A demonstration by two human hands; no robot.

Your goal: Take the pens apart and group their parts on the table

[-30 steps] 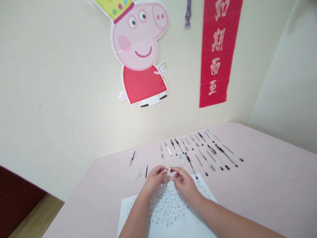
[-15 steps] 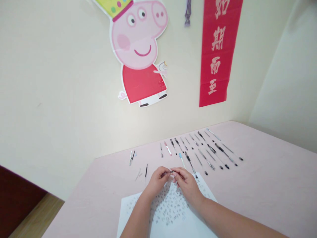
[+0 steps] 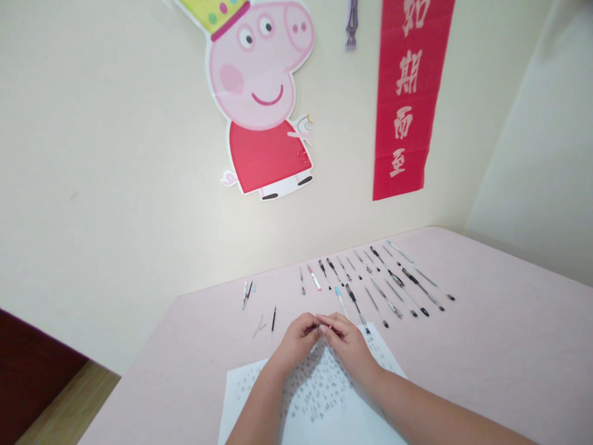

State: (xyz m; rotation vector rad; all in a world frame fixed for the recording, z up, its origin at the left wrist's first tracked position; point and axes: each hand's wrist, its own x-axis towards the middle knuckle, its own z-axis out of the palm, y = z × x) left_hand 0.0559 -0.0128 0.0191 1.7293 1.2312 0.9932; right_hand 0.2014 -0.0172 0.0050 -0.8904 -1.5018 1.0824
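Observation:
My left hand [image 3: 299, 340] and my right hand [image 3: 347, 341] meet fingertip to fingertip above a sheet of paper [image 3: 319, 429] covered with handwritten characters. Both are closed in a pinch. Between the fingers shows a sliver of a thin dark piece, which looks like a pen part; most of it is hidden. Just beyond my right hand lie a pen with a blue end [image 3: 340, 299] and a black-gripped pen [image 3: 354, 303]. To the left of my left hand is a short black pen refill [image 3: 273, 319], with small clear pieces [image 3: 259, 326] beside it.
Pens, caps and refills lie in two slanting rows, among them a red-and-white pen [image 3: 314, 278] and a long black pen [image 3: 421, 287]. A small group of pen parts [image 3: 246, 294] rests at the back left. The pink table [image 3: 491, 364] meets the wall behind.
My fingers have drawn closer together and shifted their grip. The dark piece between them, plainer before, is now mostly covered. Nothing else on the table has moved.

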